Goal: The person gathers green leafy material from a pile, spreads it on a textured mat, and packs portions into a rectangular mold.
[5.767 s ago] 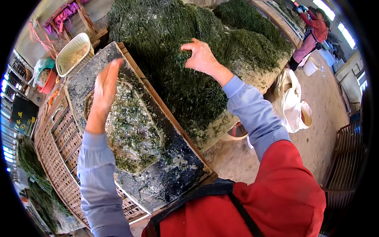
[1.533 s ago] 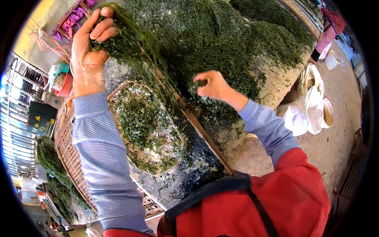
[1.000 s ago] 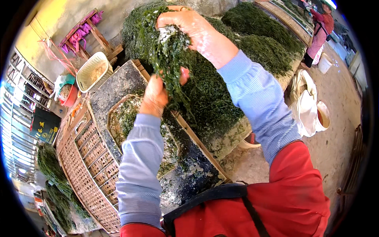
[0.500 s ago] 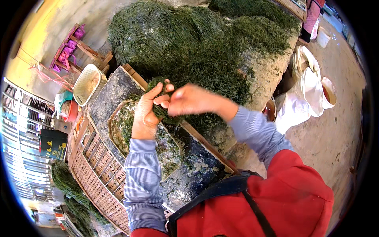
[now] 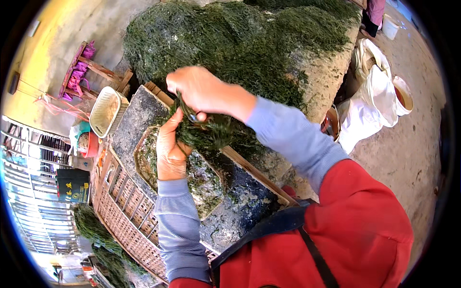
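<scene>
Our left hand is closed round a green weed bunch, just off frame centre toward 10 o'clock, above the dark board's wooden rail. Our right hand curls over it from 12; fingers blurred, we can't tell if they grip strands. Off the bunch we have the green heap at 1, pale basket at 9, white sack near 3
</scene>
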{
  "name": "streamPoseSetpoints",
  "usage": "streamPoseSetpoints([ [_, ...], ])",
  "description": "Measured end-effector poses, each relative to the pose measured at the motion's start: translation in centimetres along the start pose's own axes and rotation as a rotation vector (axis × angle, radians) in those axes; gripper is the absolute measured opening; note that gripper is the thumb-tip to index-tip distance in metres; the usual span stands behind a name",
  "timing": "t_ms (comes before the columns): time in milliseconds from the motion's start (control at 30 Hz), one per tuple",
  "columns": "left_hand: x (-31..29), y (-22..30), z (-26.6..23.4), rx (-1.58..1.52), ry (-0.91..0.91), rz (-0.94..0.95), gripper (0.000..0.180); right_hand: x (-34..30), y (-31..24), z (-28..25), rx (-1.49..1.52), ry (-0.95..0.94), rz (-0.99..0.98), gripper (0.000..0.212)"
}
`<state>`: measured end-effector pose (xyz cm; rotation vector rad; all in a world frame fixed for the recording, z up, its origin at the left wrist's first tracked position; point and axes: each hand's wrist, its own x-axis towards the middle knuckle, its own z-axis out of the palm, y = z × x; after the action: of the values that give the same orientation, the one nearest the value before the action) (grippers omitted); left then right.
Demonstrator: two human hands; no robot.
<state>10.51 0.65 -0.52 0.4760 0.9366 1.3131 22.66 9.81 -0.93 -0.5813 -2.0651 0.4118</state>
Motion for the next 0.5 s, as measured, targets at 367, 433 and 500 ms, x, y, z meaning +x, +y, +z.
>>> streamPoseSetpoints([
  [367, -0.5, 11.0, 5.1, -0.038, -0.454, 0.091, 0.035, -9.2, 7.7, 6.6, 0.895, -0.380, 0.500, 0.032],
  [433, -0.5, 12.9, 5.6, -0.014, -0.485, 0.092, 0.034, -10.8, 8.2, 7.7, 0.913, -0.202, 0.555, 0.038],
  [500, -0.1, 14.7, 5.3, 0.034, -0.527, 0.149, 0.034, -11.8, 8.5, 8.2, 0.733, -0.199, 0.570, 0.036],
])
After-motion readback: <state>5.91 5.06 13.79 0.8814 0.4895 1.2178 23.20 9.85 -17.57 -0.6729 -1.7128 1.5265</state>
